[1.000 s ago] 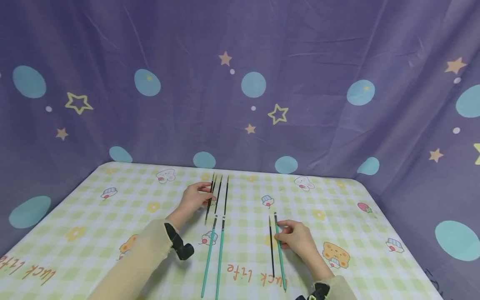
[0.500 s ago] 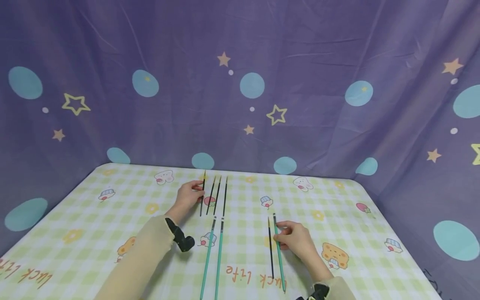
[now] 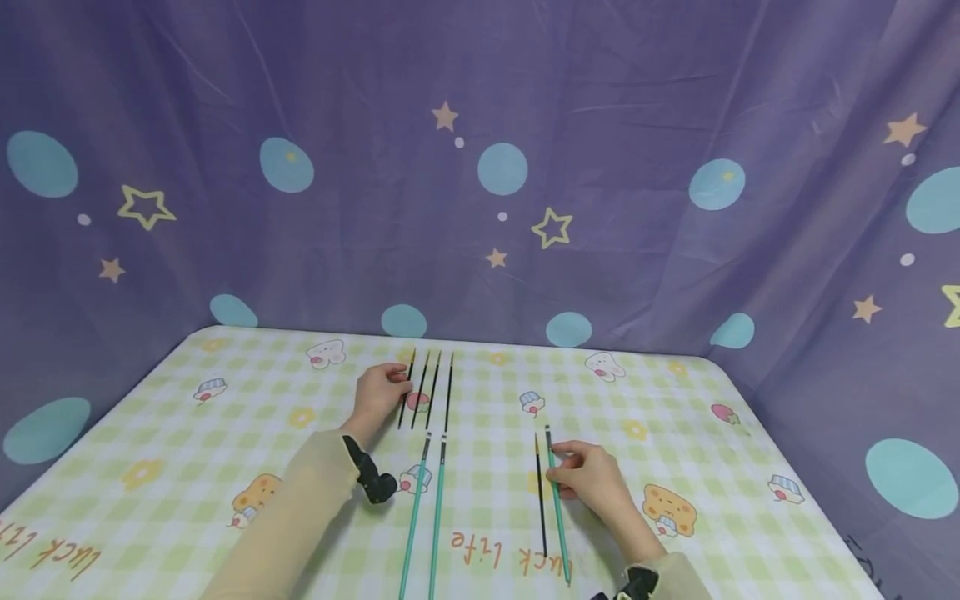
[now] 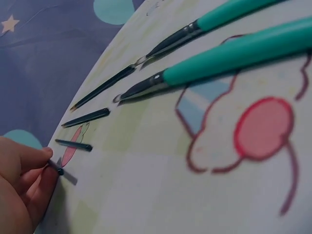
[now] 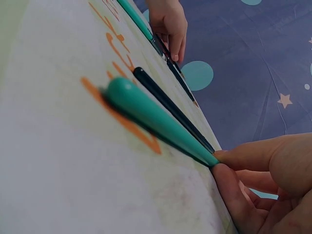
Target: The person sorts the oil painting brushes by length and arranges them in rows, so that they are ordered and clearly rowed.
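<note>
My left hand pinches a thin black paintbrush between thumb and fingers, at the left end of a row of similar brushes. In the left wrist view, the dark handle end pokes out from those fingertips just above the cloth. Beside it lie three more black paintbrushes, the nearest one roughly parallel to it. My right hand pinches a green-handled paintbrush near its ferrule end. Just left of that brush lies another thin black paintbrush, apart from the fingers.
Two green-handled paintbrushes, one left and one right, lie in front of the black row, pointing away from me. A checked tablecloth with printed cartoons covers the table. Behind its far edge hangs a purple curtain.
My left hand has carried its black paintbrush leftward, away from the others, then slightly back toward the row and into line with it. The right hand has stayed in place on the green-handled paintbrush.
</note>
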Demonstrator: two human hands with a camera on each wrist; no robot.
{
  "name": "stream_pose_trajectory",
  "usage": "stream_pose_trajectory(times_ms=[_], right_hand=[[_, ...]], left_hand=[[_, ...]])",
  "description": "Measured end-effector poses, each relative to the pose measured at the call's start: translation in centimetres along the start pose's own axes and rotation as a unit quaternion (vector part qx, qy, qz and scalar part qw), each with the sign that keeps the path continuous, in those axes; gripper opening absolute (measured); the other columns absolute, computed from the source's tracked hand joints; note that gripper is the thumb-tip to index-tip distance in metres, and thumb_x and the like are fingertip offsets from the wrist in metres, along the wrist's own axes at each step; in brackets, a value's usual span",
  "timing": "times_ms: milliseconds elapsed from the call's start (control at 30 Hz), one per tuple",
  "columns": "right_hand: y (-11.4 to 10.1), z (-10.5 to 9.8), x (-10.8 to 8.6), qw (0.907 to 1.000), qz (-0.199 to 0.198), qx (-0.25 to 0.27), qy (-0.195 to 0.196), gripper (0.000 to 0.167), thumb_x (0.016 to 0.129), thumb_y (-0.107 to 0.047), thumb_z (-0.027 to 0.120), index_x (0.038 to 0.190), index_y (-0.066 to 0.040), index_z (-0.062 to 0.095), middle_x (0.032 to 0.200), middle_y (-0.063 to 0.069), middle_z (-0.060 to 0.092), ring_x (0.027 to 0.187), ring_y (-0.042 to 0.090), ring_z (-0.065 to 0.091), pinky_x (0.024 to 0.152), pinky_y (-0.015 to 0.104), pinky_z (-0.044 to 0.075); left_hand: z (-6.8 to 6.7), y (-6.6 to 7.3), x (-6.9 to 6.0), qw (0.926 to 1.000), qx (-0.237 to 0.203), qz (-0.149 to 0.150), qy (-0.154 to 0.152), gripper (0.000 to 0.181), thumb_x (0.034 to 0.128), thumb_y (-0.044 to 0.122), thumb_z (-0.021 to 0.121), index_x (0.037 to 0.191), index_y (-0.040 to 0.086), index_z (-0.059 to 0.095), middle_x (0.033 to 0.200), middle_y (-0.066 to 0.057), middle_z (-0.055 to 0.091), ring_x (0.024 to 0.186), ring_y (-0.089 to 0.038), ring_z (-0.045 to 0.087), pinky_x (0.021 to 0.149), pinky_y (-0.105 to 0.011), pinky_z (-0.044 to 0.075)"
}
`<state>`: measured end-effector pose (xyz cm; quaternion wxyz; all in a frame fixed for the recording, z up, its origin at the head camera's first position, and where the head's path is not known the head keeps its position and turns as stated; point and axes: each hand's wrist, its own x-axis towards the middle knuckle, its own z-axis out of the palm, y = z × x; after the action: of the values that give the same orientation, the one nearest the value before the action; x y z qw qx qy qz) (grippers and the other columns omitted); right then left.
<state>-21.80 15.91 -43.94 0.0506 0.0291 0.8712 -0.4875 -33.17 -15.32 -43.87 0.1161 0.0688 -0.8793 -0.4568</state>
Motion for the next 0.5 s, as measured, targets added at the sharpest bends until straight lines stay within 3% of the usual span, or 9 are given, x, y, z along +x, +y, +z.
stream_pose_trajectory(times_ms=[167, 500], right_hand=[[0.00, -0.06, 0.04, 1.0000, -0.001, 0.001, -0.001, 0.043, 0.073, -0.008, 0.071, 0.115, -0.003, 0.061, 0.074, 0.005, 0.060, 0.055, 0.012, 0.058, 0.052, 0.026, 0.054], [-0.06, -0.04, -0.02, 1.0000, -0.002, 0.004, -0.001, 0.043, 0.074, -0.008, 0.071, 0.114, -0.001, 0.060, 0.075, 0.005, 0.060, 0.055, 0.012, 0.058, 0.052, 0.025, 0.054]], left_hand=[[0.23, 0.31, -0.30, 0.9995, 0.026, 0.004, 0.019, 0.033, 0.0757, 0.008, 0.067, 0.107, 0.000, 0.065, 0.091, -0.014, 0.068, 0.089, -0.027, 0.062, 0.085, -0.039, 0.047], [0.43, 0.27, -0.12, 0.9985, 0.051, -0.003, 0.021, 0.032, 0.0762, 0.011, 0.067, 0.107, 0.004, 0.065, 0.092, -0.010, 0.069, 0.090, -0.025, 0.063, 0.084, -0.039, 0.047]])
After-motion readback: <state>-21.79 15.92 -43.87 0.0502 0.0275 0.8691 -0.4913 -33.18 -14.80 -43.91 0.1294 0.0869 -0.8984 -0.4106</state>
